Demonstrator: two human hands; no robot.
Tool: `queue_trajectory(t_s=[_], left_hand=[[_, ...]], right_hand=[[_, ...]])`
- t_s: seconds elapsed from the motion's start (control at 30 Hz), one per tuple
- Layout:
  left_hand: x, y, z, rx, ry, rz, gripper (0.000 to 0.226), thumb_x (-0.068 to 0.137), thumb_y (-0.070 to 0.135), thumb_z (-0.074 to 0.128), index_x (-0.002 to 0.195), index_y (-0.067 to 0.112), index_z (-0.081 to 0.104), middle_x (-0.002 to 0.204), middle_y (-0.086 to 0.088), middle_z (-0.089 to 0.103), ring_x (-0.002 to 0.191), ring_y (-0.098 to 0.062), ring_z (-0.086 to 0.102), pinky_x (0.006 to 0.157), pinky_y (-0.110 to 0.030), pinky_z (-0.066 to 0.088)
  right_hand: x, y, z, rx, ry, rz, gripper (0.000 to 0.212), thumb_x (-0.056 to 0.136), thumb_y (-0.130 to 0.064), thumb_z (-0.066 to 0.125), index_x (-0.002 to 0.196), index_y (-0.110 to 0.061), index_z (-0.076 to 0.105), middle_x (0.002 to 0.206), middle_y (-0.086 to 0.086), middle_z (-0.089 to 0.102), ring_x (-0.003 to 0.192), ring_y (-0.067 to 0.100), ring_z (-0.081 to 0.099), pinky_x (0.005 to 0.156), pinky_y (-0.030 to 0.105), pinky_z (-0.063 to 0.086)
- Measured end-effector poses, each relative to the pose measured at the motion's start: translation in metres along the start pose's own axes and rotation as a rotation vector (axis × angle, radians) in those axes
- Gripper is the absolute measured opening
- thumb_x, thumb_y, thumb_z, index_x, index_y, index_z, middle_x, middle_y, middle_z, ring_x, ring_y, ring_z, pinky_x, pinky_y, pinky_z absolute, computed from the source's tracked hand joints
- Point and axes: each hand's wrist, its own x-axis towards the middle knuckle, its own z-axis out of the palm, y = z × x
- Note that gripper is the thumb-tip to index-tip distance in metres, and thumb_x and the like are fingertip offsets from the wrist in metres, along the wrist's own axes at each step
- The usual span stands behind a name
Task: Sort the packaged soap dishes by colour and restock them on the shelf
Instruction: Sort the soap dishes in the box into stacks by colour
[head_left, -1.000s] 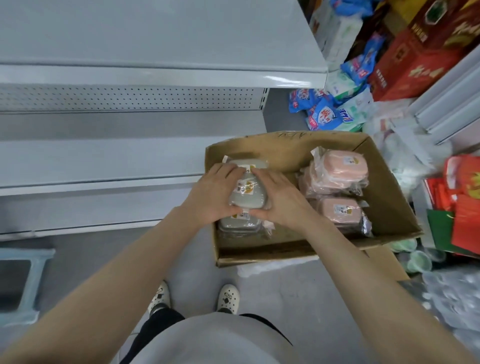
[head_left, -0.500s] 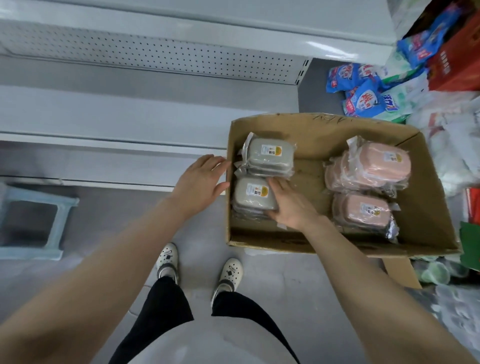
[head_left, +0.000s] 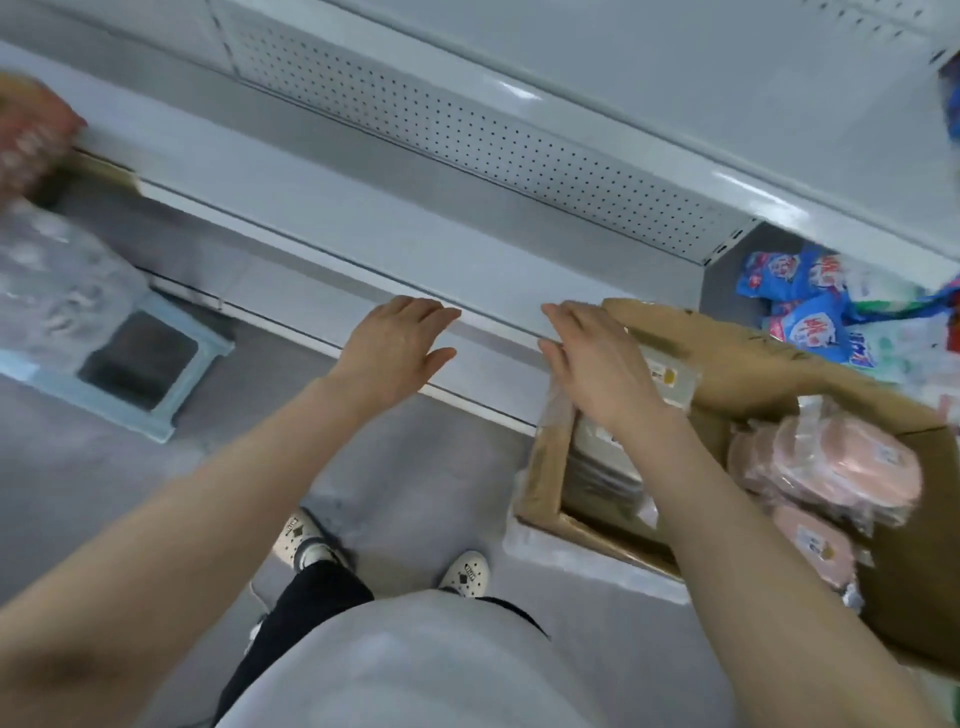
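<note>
A cardboard box (head_left: 753, 358) stands on the floor at the right. Grey packaged soap dishes (head_left: 602, 467) are stacked in its left half and pink packaged soap dishes (head_left: 831, 467) in its right half. My right hand (head_left: 597, 364) covers one grey packaged soap dish (head_left: 670, 371) from above and holds it over the box's left wall, its plastic wrap hanging below my thumb. My left hand (head_left: 400, 348) hovers with spread fingers and holds nothing, just in front of the bare lower shelf (head_left: 363, 228).
The grey shelf unit has a perforated back panel (head_left: 467, 135) and a second shelf above. A pale blue stool (head_left: 150, 364) stands on the floor at the left. Blue detergent bags (head_left: 810, 312) lie beyond the box. My shoes (head_left: 462, 571) are on the grey floor.
My right hand has come up from inside the box with a grey soap dish, toward the shelf. My left hand moved off the box's side toward the shelf edge. The view swung left.
</note>
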Motion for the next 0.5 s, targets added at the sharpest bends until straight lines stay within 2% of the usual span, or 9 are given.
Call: queue_trajectory(t_s=[0.17,0.33,0.5], left_hand=[[-0.059,-0.093,-0.054,0.087,0.084,-0.162,0.042,0.088,0.030,0.068,0.126,0.012,0.062,0.118,-0.009,0.066,0.105,-0.034,0.061,0.089,-0.044,0.051],[-0.127,-0.191,-0.101,0.162,0.136,-0.297,0.040,0.088,0.029,0.066,0.124,0.011,0.063,0.115,-0.009,0.066,0.102,-0.032,0.061,0.087,-0.042,0.050],[-0.191,-0.274,-0.139,0.181,0.184,-0.475,0.038,0.085,0.024,0.069,0.121,0.013,0.064,0.113,-0.007,0.066,0.099,-0.032,0.061,0.080,-0.041,0.051]], right_hand=[[0.074,-0.095,0.015,0.005,-0.003,-0.187,0.043,0.098,-0.030,0.042,0.128,-0.003,0.057,0.117,0.016,0.061,0.104,0.037,0.057,0.087,0.043,0.047],[0.146,-0.201,0.041,0.040,-0.003,-0.344,0.037,0.099,-0.025,0.051,0.130,-0.007,0.054,0.120,0.011,0.059,0.107,0.033,0.054,0.088,0.040,0.043],[0.207,-0.311,0.066,0.143,-0.006,-0.461,0.039,0.097,-0.024,0.056,0.131,-0.006,0.052,0.121,0.012,0.058,0.110,0.033,0.052,0.090,0.043,0.048]])
